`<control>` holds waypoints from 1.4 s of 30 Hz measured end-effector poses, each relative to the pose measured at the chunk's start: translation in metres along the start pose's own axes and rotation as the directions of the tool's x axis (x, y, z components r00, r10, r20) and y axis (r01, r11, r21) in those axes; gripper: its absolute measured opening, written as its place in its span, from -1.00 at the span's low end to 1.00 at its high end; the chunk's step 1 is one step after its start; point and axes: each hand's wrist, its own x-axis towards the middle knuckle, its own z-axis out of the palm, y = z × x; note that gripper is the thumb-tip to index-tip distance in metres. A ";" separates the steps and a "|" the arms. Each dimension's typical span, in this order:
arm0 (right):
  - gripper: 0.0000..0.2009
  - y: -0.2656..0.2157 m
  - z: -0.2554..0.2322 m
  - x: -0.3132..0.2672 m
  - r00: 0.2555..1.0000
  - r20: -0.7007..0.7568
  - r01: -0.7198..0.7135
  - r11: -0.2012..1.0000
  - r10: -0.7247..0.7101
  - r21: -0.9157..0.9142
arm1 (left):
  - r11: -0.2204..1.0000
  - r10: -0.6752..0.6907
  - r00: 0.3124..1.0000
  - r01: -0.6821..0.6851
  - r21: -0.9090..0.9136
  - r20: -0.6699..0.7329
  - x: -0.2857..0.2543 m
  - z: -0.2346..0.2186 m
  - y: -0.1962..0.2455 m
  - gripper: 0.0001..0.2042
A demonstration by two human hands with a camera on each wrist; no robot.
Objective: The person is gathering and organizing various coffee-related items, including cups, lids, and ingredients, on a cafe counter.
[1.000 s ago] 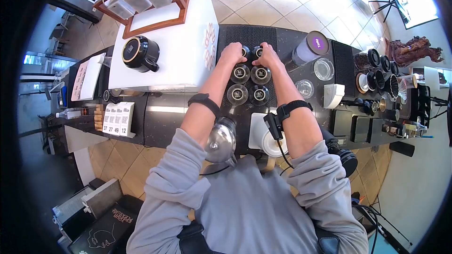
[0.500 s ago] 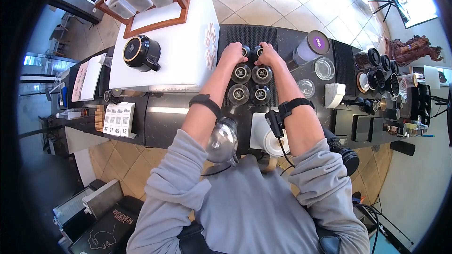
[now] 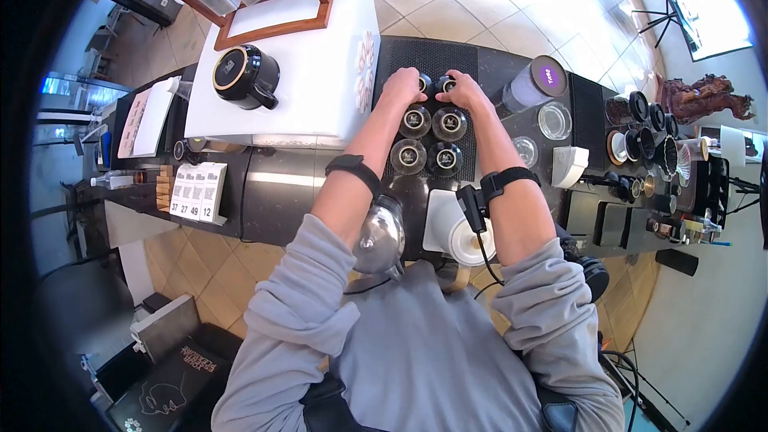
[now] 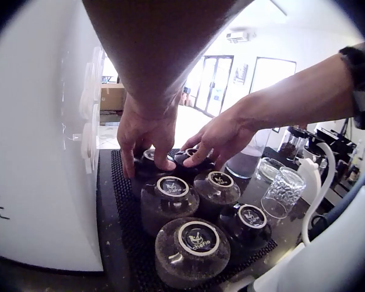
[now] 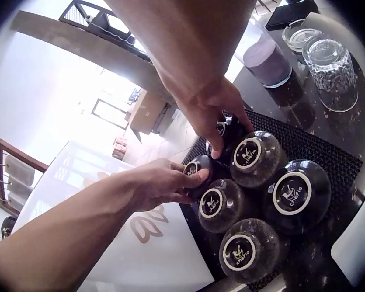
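Observation:
Several upside-down cups stand in two columns on a black mat (image 3: 436, 52), their round bases marked with a logo. My left hand (image 3: 404, 88) grips the far left black cup (image 5: 196, 170), fingers and thumb around its sides near the base. Beside it, my right hand (image 3: 467, 93) holds the far right black cup (image 5: 233, 129) the same way. Nearer to me are a middle left cup (image 4: 168, 201) and a middle right cup (image 4: 216, 190). The front pair is a speckled cup (image 4: 191, 250) and a black cup (image 4: 246, 226). Both hands partly hide the far cups.
Left of the mat rises a white box (image 3: 320, 56) bearing a black mug (image 3: 246, 78). To the right stand a lidded canister (image 3: 534, 84), a glass dish (image 3: 554, 121) and a ribbed glass (image 5: 331, 73). A metal kettle (image 3: 379, 240) and a white-topped appliance (image 3: 448, 224) are close to my body.
The head view has shifted slightly, so the counter sits a little differently in it. Both hands stay on the same two far cups, which keep their place beside the others.

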 end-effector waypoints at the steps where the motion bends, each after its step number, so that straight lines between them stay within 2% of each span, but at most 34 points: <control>1: -0.21 0.000 0.000 0.002 1.000 0.002 0.001 1.000 -0.001 -0.002 | 1.000 0.009 1.000 -0.009 0.002 0.003 0.000 0.000 -0.001 -0.57; 7: -0.18 -0.002 -0.003 -0.002 1.000 0.024 0.012 1.000 -0.011 -0.028 | 0.998 0.064 0.998 -0.064 -0.007 -0.017 0.003 0.005 -0.009 -0.50; 10: -0.20 -0.003 0.000 -0.001 1.000 -0.024 -0.008 0.999 0.009 0.051 | 0.998 0.068 0.997 -0.068 -0.006 -0.025 0.003 0.006 -0.008 -0.50; 12: -0.22 -0.011 0.001 0.003 0.975 -0.187 -0.101 0.991 0.117 0.091 | 0.997 0.079 0.996 -0.079 -0.005 -0.033 0.000 0.008 -0.008 -0.50; 13: -0.33 -0.013 -0.005 0.001 0.978 -0.182 -0.089 0.993 0.103 0.083 | 0.997 0.073 0.997 -0.073 0.005 -0.033 0.000 0.007 -0.007 -0.50; 14: -0.33 -0.015 -0.013 0.000 0.976 -0.190 -0.090 0.992 0.104 0.084 | 0.998 0.069 0.997 -0.068 0.014 -0.034 0.000 0.005 -0.006 -0.50; 16: -0.39 -0.019 -0.030 -0.004 0.985 -0.171 0.011 1.000 -0.008 0.021 | 0.994 0.103 0.994 -0.102 0.026 -0.041 0.001 0.005 -0.008 -0.49; 18: -0.38 -0.023 -0.039 -0.010 0.976 -0.218 0.001 1.000 0.002 0.012 | 0.996 0.092 0.995 -0.091 0.021 -0.026 0.002 0.005 -0.008 -0.48; 20: -0.44 -0.023 -0.046 -0.017 0.987 -0.157 -0.032 0.998 0.039 0.045 | 0.995 0.095 0.995 -0.095 0.007 -0.028 0.002 0.005 -0.007 -0.47; 22: -0.45 -0.020 -0.042 -0.024 0.984 -0.172 -0.031 0.999 0.037 0.036 | 0.998 0.056 0.996 -0.056 0.004 -0.073 -0.001 0.006 -0.005 -0.56; 24: -0.43 -0.018 -0.032 -0.028 0.988 -0.156 -0.003 0.999 -0.005 -0.046 | 0.997 0.078 0.994 -0.077 0.014 -0.082 0.000 0.005 -0.005 -0.54; 26: -0.45 -0.016 -0.019 -0.030 0.979 -0.205 0.015 0.999 -0.021 -0.033 | 0.997 0.079 0.992 -0.077 0.027 -0.094 0.002 0.007 -0.008 -0.53; 29: -0.43 -0.022 -0.006 -0.038 0.984 -0.179 -0.038 0.997 0.025 -0.068 | 0.998 0.068 0.994 -0.067 0.016 -0.087 0.001 0.008 -0.008 -0.52; 32: -0.43 -0.031 0.004 -0.041 0.961 -0.232 -0.161 0.986 0.149 -0.033 | 0.997 0.071 0.993 -0.071 0.003 -0.096 0.002 0.007 -0.009 -0.50; 33: -0.38 -0.025 0.009 -0.037 0.958 -0.272 -0.111 0.993 0.095 -0.042 | 0.996 0.091 0.989 -0.090 0.014 -0.118 0.002 0.007 -0.009 -0.51; 36: -0.40 -0.012 0.017 -0.023 0.961 -0.272 -0.067 0.995 0.045 -0.071 | 0.995 0.102 0.985 -0.104 -0.007 -0.137 -0.001 0.010 -0.009 -0.53; 42: -0.34 -0.014 0.012 -0.025 0.965 -0.262 -0.040 0.997 0.020 -0.073 | 0.997 0.082 0.990 -0.082 0.007 -0.117 0.001 0.007 -0.008 -0.53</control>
